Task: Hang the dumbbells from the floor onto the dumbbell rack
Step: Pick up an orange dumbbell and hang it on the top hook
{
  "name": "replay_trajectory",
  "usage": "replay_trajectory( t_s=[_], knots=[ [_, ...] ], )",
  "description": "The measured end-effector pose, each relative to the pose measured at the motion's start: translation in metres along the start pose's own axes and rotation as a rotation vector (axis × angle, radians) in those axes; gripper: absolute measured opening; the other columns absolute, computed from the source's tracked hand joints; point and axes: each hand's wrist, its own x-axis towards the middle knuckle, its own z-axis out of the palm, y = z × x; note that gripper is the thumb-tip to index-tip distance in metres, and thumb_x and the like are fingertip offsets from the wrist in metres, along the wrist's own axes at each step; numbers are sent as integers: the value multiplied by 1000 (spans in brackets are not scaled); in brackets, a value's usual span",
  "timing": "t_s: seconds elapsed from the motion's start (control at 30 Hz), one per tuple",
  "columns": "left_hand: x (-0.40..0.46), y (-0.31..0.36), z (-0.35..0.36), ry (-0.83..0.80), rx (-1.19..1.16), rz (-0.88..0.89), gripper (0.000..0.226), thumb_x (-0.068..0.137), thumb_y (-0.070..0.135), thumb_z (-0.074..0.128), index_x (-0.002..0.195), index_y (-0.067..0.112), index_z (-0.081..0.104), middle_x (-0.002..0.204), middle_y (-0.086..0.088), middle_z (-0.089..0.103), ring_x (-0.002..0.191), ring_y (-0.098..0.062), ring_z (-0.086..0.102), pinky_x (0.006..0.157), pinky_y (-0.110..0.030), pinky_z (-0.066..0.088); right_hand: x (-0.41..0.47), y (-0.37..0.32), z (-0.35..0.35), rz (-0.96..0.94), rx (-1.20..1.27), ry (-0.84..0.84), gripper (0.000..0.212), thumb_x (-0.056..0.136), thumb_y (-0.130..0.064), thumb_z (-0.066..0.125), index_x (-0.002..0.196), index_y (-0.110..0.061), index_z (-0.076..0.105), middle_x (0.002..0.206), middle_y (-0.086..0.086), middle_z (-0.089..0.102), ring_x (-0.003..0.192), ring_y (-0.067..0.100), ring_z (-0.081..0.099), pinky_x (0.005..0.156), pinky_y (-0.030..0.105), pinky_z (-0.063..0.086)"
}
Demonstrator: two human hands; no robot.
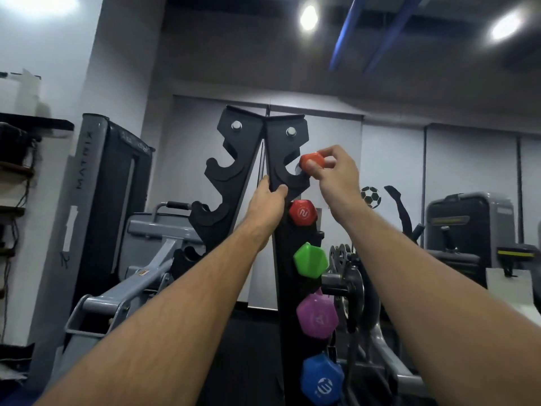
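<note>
Two hands: both raised at the dumbbell rack (281, 148)
Right hand (336, 174): fingers pinch the orange dumbbell (313, 164) at the top hook
Left hand (268, 200): grips the rack's edge

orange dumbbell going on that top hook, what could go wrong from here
1. The right hand holds the orange dumbbell only by its end, with fingertips; it could slip before seating in the top hook.
2. If it drops, it may strike the red dumbbell or green dumbbell hanging right below.
3. The left hand grips the rack just under that hook, so its fingers could get pinched.
</note>
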Motion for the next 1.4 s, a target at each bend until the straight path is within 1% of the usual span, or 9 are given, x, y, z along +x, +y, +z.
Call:
replay_trajectory(
  t_s=[0.1, 0.3, 0.47, 0.63, 0.77, 1.07, 1.17, 1.27, 1.4],
  knots=[
    [2, -2, -2, -39, 7, -6, 69, 86, 43, 51, 153, 29, 41, 145, 4, 60, 131, -19, 59, 112, -47, 46, 5, 1, 9, 3, -2, -77, 21, 94, -19, 73, 112, -16, 62, 101, 1, 67, 86, 4, 62, 63, 12, 41],
    [-14, 10, -9, -93, -26, -3, 50, 102, 27, 50, 152, 26, 44, 141, 2, 63, 125, -16, 62, 108, -43, 50, 11, 11, 20, 7, -31, -167, 19, 94, -21, 74, 109, -14, 65, 93, 0, 68, 84, 12, 66, 65, 17, 47],
    [-12, 9, -12, -115, -18, 35, 37, 107, 18, 46, 143, 26, 54, 124, 7, 71, 106, -7, 68, 83, -26, 53, 15, 17, 20, 23, 5, -122, 20, 95, -21, 72, 111, -11, 66, 100, 8, 71, 92, 20, 69, 72, 21, 52],
    [-12, 5, -11, -143, 13, 42, 45, 107, 21, 47, 151, 29, 45, 135, 7, 66, 120, -12, 64, 106, -39, 51, 20, 13, 13, 53, -21, -190, 28, 93, -24, 75, 117, -12, 67, 93, -3, 67, 82, 3, 64, 61, 11, 46],
    [-9, 0, -9, -137, 35, 45, 48, 104, 19, 49, 151, 29, 44, 133, 7, 67, 118, -14, 66, 107, -41, 52, 21, 12, 11, 34, -92, -229, 36, 94, -29, 75, 125, -16, 64, 98, -4, 64, 85, 2, 62, 62, 10, 44],
    [-21, 5, -20, -88, 61, 48, 39, 107, 12, 49, 146, 19, 50, 106, 14, 65, 86, 5, 59, 66, -14, 46, 17, 12, 14, 5, -169, -229, 49, 91, -33, 77, 135, -16, 61, 119, 3, 67, 104, 16, 65, 82, 22, 49],
    [-22, 4, -26, -68, 87, 35, 44, 106, 19, 53, 150, 14, 46, 103, 18, 62, 92, 6, 59, 80, -20, 48, 15, 12, 13, 11, -168, -234, 57, 92, -32, 76, 143, -16, 55, 122, 1, 63, 108, 15, 61, 90, 26, 48],
    [-26, 2, -31, -78, 137, 29, 62, 100, 32, 61, 157, 20, 37, 147, -1, 56, 130, -14, 56, 112, -41, 46, 12, 15, 13, 19, -168, -232, 62, 92, -33, 76, 147, -16, 52, 130, 5, 64, 114, 19, 62, 104, 37, 50],
    [-30, 0, -34, -70, 175, 47, 67, 96, 37, 65, 157, 23, 38, 152, -3, 51, 132, -18, 54, 114, -46, 44, 9, 17, 14, 17, -165, -232, 62, 93, -33, 75, 148, -17, 51, 130, 3, 63, 114, 18, 61, 101, 34, 48]
  ],
)
